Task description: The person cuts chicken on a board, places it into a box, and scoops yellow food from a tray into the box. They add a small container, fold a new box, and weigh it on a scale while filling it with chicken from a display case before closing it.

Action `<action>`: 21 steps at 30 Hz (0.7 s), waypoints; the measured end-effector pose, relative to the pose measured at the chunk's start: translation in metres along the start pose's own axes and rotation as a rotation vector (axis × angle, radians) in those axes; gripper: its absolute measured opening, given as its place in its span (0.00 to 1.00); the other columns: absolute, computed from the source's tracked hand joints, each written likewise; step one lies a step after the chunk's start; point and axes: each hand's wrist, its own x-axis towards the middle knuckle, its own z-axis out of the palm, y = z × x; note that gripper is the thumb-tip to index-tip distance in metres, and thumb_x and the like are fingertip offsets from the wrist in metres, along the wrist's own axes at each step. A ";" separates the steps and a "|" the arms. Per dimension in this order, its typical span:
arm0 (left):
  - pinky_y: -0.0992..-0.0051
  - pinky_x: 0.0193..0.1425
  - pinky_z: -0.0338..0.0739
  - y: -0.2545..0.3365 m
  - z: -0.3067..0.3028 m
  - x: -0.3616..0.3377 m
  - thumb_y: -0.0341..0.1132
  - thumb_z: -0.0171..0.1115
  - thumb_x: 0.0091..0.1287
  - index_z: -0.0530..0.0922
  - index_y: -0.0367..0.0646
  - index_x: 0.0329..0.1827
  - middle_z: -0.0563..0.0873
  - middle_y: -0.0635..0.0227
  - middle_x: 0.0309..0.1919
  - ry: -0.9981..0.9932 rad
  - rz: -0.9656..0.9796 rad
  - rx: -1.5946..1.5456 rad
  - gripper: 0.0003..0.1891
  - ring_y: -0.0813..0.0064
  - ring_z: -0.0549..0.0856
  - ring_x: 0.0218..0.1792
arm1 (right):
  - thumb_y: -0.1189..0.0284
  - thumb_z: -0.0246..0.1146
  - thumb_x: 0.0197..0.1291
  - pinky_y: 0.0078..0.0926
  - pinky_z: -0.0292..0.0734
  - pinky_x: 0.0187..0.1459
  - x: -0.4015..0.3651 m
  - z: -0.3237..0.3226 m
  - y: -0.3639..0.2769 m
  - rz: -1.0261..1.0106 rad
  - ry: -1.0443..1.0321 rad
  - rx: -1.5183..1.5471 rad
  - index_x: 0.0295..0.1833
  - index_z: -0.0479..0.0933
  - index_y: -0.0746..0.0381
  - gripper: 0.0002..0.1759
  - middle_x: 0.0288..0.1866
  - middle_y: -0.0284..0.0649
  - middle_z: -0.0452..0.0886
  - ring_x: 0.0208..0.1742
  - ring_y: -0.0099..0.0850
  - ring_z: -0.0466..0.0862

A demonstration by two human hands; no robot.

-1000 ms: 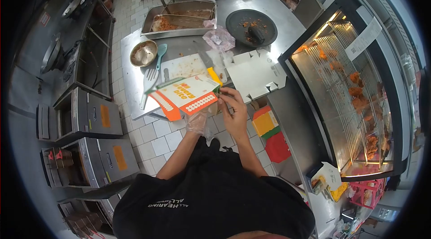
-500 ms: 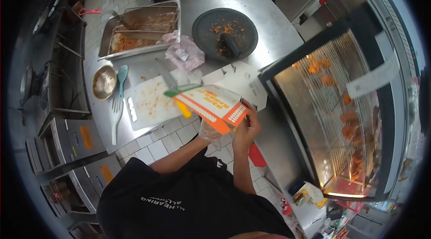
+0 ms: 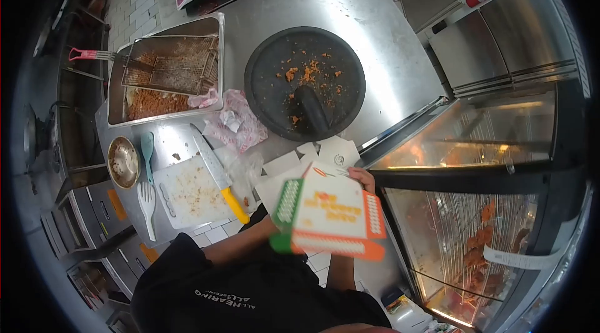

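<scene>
A printed cardboard box [image 3: 328, 211], white with orange and green sides, is held in front of my body, over the table's near edge. My right hand [image 3: 362, 179] grips its right side, fingers curled over the upper right edge. The box hides my left hand; only the forearm shows, running up to the box's left side. Behind the box lie unfolded white cardboard pieces [image 3: 337, 153]. To the left, a yellow-handled knife [image 3: 219, 173] rests across the edge of a stained white cutting board [image 3: 190, 192].
A black mortar [image 3: 356, 83] with a pestle [image 3: 311, 111] and crumbs stands behind the box. Further left are a metal tray [image 3: 220, 61] with a fry basket, crumpled paper [image 3: 236, 123], a bowl [image 3: 124, 162], a teal spoon [image 3: 148, 151] and white fork [image 3: 147, 201]. At right stands a glass food warmer [image 3: 462, 173].
The box has turned its printed face more toward me and moved right and down in view. My left hand has gone out of sight behind it. The view has shifted.
</scene>
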 end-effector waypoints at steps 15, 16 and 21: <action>0.67 0.64 0.71 0.079 -0.076 0.100 0.58 0.58 0.70 0.78 0.40 0.61 0.82 0.60 0.56 0.260 -0.352 -0.732 0.30 0.68 0.80 0.57 | 0.60 0.65 0.60 0.32 0.73 0.60 0.023 -0.010 -0.011 0.116 -0.675 -0.226 0.60 0.72 0.65 0.28 0.53 0.46 0.80 0.56 0.32 0.80; 0.67 0.66 0.69 0.084 -0.075 0.097 0.55 0.63 0.69 0.78 0.39 0.62 0.80 0.62 0.60 0.153 -0.494 -0.424 0.30 0.68 0.79 0.60 | 0.63 0.66 0.60 0.31 0.70 0.63 0.016 0.005 -0.029 -0.002 -0.421 -0.250 0.65 0.69 0.65 0.31 0.57 0.46 0.78 0.61 0.32 0.76; 0.67 0.72 0.66 0.031 -0.067 0.056 0.43 0.72 0.62 0.69 0.41 0.68 0.73 0.58 0.67 -0.058 -0.373 -0.153 0.34 0.66 0.72 0.68 | 0.86 0.44 0.69 0.34 0.64 0.69 0.009 0.015 -0.040 0.176 -0.342 -0.479 0.64 0.65 0.66 0.19 0.61 0.45 0.73 0.66 0.34 0.72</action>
